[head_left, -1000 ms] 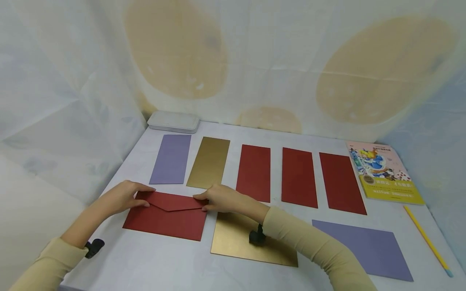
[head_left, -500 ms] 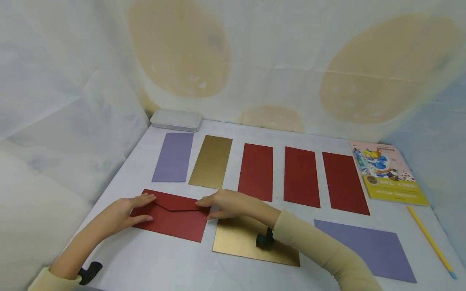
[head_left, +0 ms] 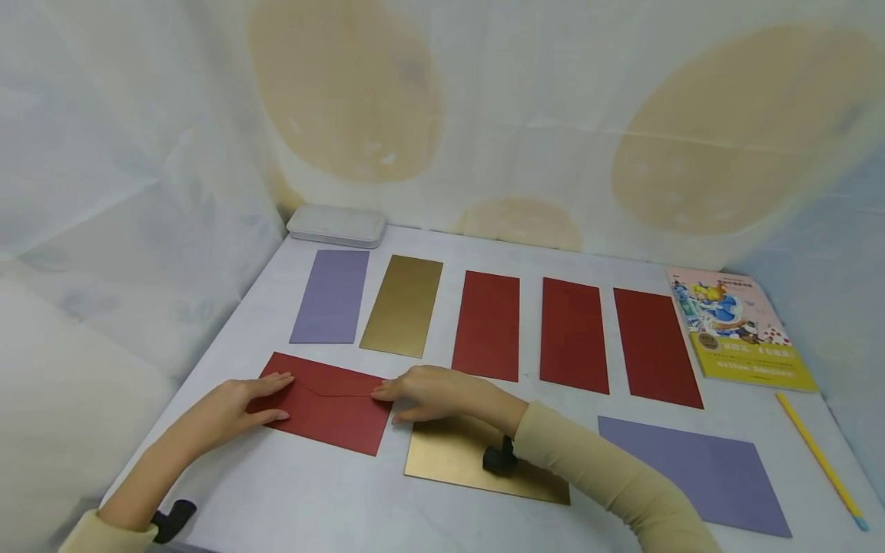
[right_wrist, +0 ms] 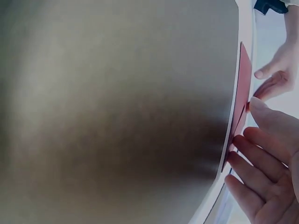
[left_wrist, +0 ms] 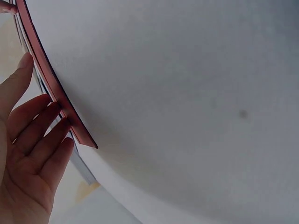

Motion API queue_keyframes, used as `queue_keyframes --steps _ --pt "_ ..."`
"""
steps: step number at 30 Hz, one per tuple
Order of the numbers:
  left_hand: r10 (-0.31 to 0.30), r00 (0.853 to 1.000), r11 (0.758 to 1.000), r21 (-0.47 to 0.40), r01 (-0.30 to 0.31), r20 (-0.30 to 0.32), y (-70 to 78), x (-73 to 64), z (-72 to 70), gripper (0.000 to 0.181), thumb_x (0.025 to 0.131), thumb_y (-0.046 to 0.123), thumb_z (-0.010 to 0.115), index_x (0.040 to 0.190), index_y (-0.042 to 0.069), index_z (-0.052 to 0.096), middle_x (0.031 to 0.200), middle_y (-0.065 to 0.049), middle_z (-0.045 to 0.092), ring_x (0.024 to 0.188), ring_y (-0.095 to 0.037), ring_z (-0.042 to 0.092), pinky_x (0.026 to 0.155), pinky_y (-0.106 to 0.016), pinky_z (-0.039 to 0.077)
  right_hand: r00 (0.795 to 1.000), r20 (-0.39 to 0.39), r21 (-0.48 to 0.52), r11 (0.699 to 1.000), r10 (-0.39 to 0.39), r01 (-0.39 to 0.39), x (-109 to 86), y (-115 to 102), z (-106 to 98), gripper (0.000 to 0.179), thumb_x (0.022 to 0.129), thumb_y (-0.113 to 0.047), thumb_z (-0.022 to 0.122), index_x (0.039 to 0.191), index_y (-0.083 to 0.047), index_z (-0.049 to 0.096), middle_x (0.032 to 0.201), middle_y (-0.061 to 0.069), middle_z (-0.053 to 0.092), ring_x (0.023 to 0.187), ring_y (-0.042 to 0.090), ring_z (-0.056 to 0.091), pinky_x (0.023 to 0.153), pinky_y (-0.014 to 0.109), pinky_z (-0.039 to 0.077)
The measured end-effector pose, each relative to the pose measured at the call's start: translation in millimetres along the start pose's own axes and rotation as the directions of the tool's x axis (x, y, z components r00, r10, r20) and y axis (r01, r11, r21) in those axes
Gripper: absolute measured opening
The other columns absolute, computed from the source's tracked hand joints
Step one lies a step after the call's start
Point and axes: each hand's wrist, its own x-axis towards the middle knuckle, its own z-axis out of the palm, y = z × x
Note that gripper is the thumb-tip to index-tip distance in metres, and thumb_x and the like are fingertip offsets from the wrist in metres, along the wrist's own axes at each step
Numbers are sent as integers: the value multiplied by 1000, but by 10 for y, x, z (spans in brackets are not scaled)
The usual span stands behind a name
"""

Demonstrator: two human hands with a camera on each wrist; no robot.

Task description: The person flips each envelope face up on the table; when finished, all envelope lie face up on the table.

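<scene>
A red envelope (head_left: 332,418) lies on the white table in the head view, its pointed flap (head_left: 328,376) folded down and lying nearly flat. On the envelope's left end rests my left hand (head_left: 228,411), fingertips over the flap's corner and thumb lower on the front. My right hand (head_left: 439,393) touches the right end of the flap with its fingertips, the thumb just off the right edge. In the left wrist view the fingers (left_wrist: 39,121) are extended against the envelope (left_wrist: 51,84). Long, lightly bent fingers also meet the envelope (right_wrist: 243,79) in the right wrist view.
A gold envelope (head_left: 477,476) lies under my right forearm, a purple one (head_left: 698,476) farther right. Behind stands a row of purple (head_left: 332,296), gold (head_left: 401,307) and red envelopes (head_left: 487,326). A white case (head_left: 336,224), a book (head_left: 743,330) and a yellow pencil (head_left: 819,457) lie around.
My left hand has let go of the envelope's left edge and now lies spread on its front. The flap has gone flatter. My right fingertips have stayed near the flap's right end, straightening slightly.
</scene>
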Motion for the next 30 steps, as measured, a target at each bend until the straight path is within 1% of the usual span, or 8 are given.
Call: queue_keyframes --steps 4,6,11,14,19,23,27,30 --pt "8 1000 1000 -6 -8 7 -14 -2 -16 58 82 33 77 130 5 61 126 -11 63 111 -33 62 86 -44 51 1000 0 25 1000 1 -1 19 22 24 50 94 -23 65 140 -9 51 139 2 53 129 7 46 101 17 37" --pt "18 1000 1000 -6 -18 3 -5 -3 -24 58 81 31 78 130 4 61 127 -13 62 112 -34 60 87 -44 50 1000 -2 35 999 -6 6 18 29 33 52 94 -22 66 141 -9 50 140 1 52 130 7 45 101 17 36" --pt "45 999 999 -1 -45 -21 58 7 -46 61 80 29 80 131 2 60 129 -17 59 119 -37 55 89 -46 48 999 -33 86 996 -35 38 -37 55 27 57 92 -24 68 143 -8 47 144 -1 48 132 6 41 101 15 34" --pt "63 998 998 -6 -63 -31 117 30 -50 64 79 30 80 133 3 58 132 -16 58 121 -35 54 90 -45 48 997 -62 113 992 -43 50 -95 79 2 61 91 -27 69 144 -8 46 145 1 46 133 6 40 102 15 34" --pt "96 995 995 -3 -97 -22 263 104 -37 68 80 34 79 137 8 55 137 -13 54 126 -31 50 92 -44 47 995 -102 119 992 -23 35 -231 110 -37 62 90 -27 71 144 -7 46 144 5 47 132 10 41 103 19 35" --pt "123 992 992 -10 -123 -25 413 160 -13 69 80 36 78 140 12 53 140 -8 52 129 -27 48 94 -43 47 994 -111 125 992 13 1 -385 113 -54 64 89 -28 71 144 -8 45 145 6 45 132 12 42 104 23 36" --pt "186 981 982 -19 -187 -57 578 230 17 71 79 34 80 140 14 53 141 -5 51 130 -25 47 95 -42 46 990 -131 133 991 49 -31 -571 111 -66 67 88 -31 72 146 -9 44 146 6 44 133 15 43 104 26 37" --pt "245 967 969 -5 -246 -74 698 303 37 70 79 36 79 141 15 52 142 -3 50 130 -22 47 93 -39 48 982 -171 164 985 81 -52 -743 105 -89 69 87 -31 73 146 -11 44 146 5 44 132 17 43 104 29 38"
